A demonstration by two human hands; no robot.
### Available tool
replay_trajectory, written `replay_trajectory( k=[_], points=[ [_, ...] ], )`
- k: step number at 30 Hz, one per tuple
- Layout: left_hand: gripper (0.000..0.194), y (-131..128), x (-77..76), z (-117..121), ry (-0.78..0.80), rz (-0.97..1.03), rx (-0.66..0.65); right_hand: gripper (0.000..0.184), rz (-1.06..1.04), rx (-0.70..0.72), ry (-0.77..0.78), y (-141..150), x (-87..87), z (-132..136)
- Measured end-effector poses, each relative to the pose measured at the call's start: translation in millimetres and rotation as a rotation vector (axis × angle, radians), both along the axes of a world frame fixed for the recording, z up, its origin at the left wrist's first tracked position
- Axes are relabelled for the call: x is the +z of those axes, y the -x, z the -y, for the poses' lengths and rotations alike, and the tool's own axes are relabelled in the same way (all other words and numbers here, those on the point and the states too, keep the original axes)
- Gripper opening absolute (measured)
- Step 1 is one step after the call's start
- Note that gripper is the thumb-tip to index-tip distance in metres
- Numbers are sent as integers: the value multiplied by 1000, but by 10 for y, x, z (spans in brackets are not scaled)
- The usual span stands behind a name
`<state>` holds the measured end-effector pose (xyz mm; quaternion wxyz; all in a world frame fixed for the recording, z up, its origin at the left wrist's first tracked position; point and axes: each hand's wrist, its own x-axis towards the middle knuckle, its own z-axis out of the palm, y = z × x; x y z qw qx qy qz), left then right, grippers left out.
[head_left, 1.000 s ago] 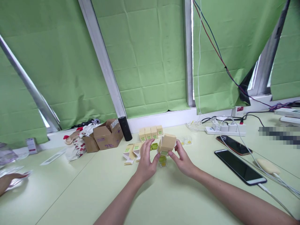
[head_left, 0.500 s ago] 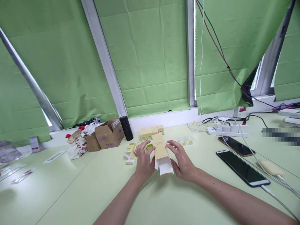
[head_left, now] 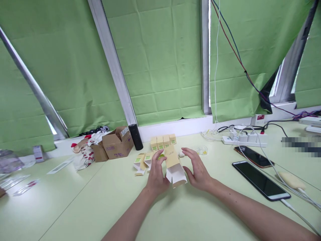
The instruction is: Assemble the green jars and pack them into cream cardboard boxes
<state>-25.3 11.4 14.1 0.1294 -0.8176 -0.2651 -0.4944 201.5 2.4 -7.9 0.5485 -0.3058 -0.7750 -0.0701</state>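
Altogether, two hands (head_left: 200,172) flank one open-ended carton (head_left: 172,158) before four boxes (head_left: 159,142).

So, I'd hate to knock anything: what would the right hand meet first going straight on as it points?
Probably the cream carton, its white flaps beside the right hand. A small white item near its fingertips could come first; depth is unclear.

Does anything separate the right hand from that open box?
At its thumb, the right hand has nothing visible between it and the open box; contact is unclear. Higher, a small white item shows between the fingertips and the box; whether it blocks anything is unclear.
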Motion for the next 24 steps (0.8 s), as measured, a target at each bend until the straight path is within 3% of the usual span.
replay_trajectory(
  k=[3,11,14,19,24],
  points=[
    [76,-33,26,39,73,39,-45,67,11,33,-3,11,16,27],
    [50,-46,15,60,214,194,-82,66,-25,58,52,29,-13,34],
    [44,-60,-30,39,370,344,-151,64,-49,73,84,37,-12,46],
    [52,-135,-13,52,679,618,-352,60,-74,129,129,45,35,88],
    [48,-204,78,121,705,699,-384,59,-74,185,169,57,79,128]
  ],
)
